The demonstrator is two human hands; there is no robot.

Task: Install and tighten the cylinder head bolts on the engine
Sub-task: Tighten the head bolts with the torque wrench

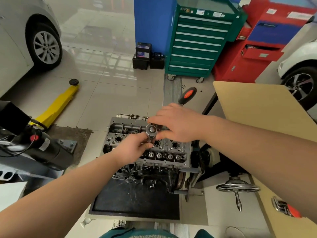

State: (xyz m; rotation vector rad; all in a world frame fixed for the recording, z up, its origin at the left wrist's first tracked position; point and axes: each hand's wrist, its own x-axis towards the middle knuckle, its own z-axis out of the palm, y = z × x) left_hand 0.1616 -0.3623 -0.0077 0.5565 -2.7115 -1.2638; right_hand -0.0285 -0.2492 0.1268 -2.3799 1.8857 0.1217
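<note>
At the centre of the frame I am holding a chrome ratchet wrench (151,133) over the grey metal cylinder head of the engine (164,148), which is sitting on a stand. My left hand (132,148) is pinching the shaft just below the round ratchet head, thumb and fingers curled around it. My right hand (178,124) is covering the far side of the tool, its fingers (154,120) bent over the ratchet head; the black and orange handle (187,95) is sticking out beyond my knuckles toward the upper right, so I cannot tell how firmly that hand is gripping. Whatever socket or bolt is sitting under the ratchet head is hidden by both hands. At the lower right a bare wooden tabletop (257,103) is running out of frame, carrying a partly cut-off orange and chrome tool (285,209). A green drawer tool cabinet (199,40) is standing at the top.
</note>
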